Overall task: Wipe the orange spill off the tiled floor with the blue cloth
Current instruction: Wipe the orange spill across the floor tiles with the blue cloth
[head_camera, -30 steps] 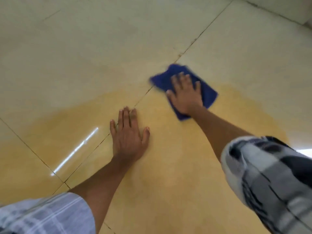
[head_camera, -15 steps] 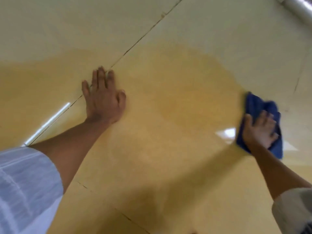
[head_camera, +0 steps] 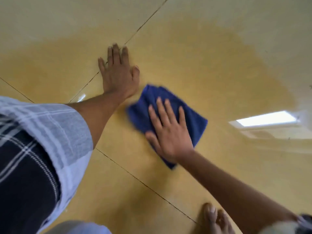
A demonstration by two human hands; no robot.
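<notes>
The blue cloth lies on the orange spill, pressed flat by the right hand; at ten o'clock the left hand rests flat on the floor.

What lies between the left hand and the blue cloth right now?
Almost nothing: in the head view only a narrow strip of floor wet with the orange spill separates the flat left hand from the blue cloth under the right hand.

Tiled floor (orange spill) bears blue cloth.
</notes>
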